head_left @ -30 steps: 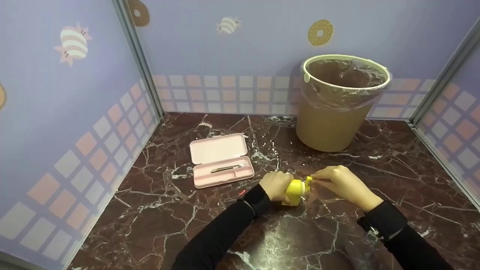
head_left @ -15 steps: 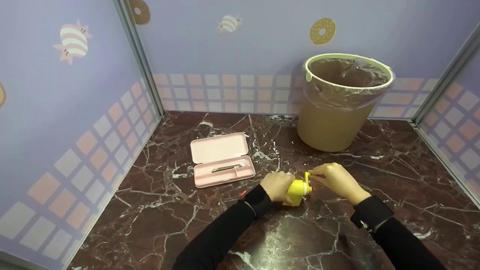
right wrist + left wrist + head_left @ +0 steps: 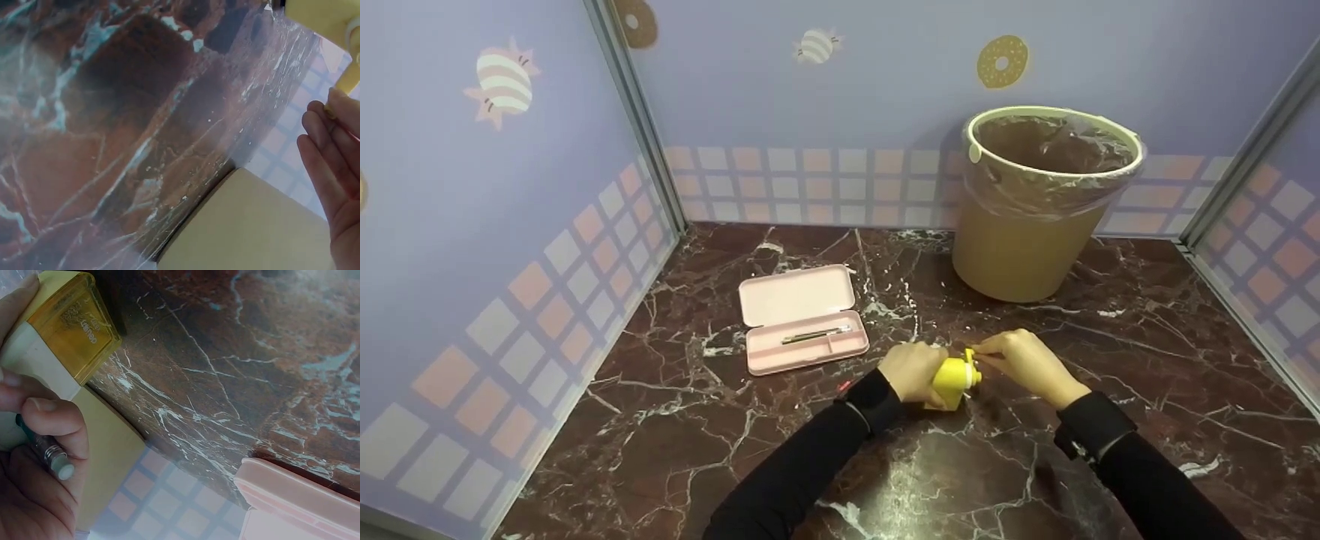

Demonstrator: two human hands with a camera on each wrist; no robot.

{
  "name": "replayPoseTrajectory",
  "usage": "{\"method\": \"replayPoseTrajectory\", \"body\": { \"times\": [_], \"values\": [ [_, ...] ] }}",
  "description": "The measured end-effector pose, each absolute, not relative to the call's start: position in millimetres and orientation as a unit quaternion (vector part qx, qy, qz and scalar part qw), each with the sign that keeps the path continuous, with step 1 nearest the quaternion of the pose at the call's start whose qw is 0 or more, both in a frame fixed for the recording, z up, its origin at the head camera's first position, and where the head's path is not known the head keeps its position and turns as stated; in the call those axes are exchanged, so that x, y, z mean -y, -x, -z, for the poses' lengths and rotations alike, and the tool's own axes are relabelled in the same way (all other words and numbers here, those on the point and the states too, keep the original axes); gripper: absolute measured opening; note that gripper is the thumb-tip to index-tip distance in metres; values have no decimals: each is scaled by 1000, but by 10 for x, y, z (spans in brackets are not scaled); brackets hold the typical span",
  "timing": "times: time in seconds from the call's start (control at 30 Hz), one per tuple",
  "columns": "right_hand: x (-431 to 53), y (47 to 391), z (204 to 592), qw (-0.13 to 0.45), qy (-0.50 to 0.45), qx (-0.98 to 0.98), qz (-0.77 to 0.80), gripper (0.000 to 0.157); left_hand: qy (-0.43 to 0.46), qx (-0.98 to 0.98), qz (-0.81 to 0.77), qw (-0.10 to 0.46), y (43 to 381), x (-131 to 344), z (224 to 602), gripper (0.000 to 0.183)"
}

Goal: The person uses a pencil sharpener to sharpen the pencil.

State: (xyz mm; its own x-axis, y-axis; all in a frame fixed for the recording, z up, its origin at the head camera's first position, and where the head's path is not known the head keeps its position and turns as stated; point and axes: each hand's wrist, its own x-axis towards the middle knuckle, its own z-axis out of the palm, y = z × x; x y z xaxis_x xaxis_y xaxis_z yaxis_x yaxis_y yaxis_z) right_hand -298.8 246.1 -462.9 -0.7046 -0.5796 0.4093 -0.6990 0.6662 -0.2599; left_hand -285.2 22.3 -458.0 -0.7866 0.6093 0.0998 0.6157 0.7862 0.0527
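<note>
On the dark marbled table my left hand [image 3: 911, 371] grips a yellow hand-crank pencil sharpener [image 3: 951, 382]. In the left wrist view its clear amber shavings drawer [image 3: 84, 332] shows, and a pencil [image 3: 53, 455] lies within the curled fingers, its eraser end poking out. My right hand [image 3: 1024, 364] pinches the knob of the crank [image 3: 969, 355] between thumb and fingers on the sharpener's right side. The right wrist view shows that crank's yellow arm [image 3: 347, 79] reaching down to the fingertips. Much of the sharpener's left part is hidden behind the left hand.
Left of the hands lies an open pink pencil case [image 3: 799, 296] with several pencils [image 3: 814, 336] in its tray. A tall bin [image 3: 1020, 251] with a plastic liner stands at the back right. A small red piece [image 3: 844, 386] lies near the left wrist. Patterned panels enclose the table.
The crank has turned, and my right hand has moved with it, shifting left towards the sharpener. My left hand and the sharpener have stayed in place.
</note>
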Motion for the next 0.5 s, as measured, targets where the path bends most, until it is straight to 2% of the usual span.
{"method": "replayPoseTrajectory", "body": {
  "times": [0.3, 0.5],
  "values": [
    [-2487, 2950, 4775, 94, -359, 900, -228, 7, 323, 944, 53, 27, 2844, -232, 4612, 54],
    [-2502, 2824, 4917, 56, -343, 903, -253, 12, 318, 946, 48, 40, 2834, -240, 4606, 54]
  ]
}}
